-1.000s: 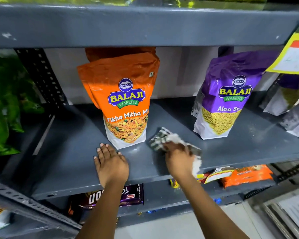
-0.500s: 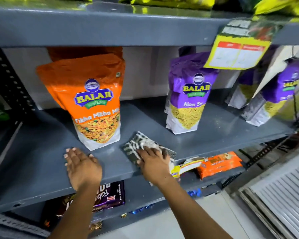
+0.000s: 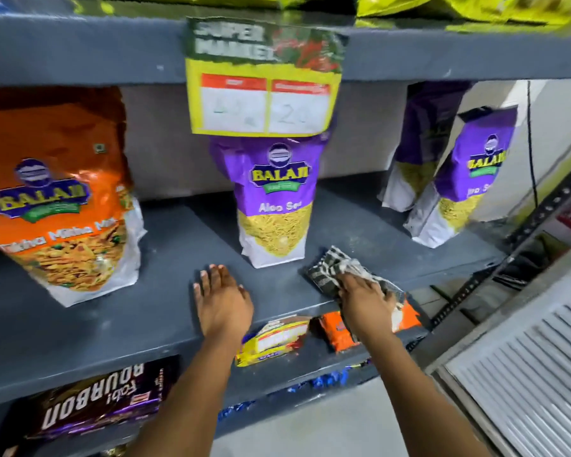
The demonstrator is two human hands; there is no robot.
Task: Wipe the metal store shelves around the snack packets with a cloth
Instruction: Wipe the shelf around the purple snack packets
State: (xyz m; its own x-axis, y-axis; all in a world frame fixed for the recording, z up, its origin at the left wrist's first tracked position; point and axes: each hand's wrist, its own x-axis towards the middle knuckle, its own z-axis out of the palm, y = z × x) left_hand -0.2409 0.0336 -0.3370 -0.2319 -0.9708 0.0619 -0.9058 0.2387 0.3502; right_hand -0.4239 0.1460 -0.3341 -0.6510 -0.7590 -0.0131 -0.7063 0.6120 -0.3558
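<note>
A grey metal shelf (image 3: 165, 245) holds upright snack packets: an orange one (image 3: 63, 199) at the left, a purple one (image 3: 274, 199) in the middle, two more purple ones (image 3: 465, 179) at the right. My right hand (image 3: 365, 300) presses a black-and-white checked cloth (image 3: 330, 270) flat on the shelf near its front edge, just right of the middle purple packet. My left hand (image 3: 220, 300) lies flat and empty on the shelf, fingers spread, in front of that packet and to its left.
A yellow price card (image 3: 261, 94) hangs from the upper shelf (image 3: 80, 54) over the middle packet. Below are biscuit packs (image 3: 99, 400), a yellow pack (image 3: 274, 341) and an orange pack (image 3: 340, 328). A perforated upright (image 3: 548, 206) and a louvred panel (image 3: 524, 367) stand at the right.
Both hands and the cloth have slid right along the shelf, from beside the orange packet to beside the middle purple packet. The view has swung right too.
</note>
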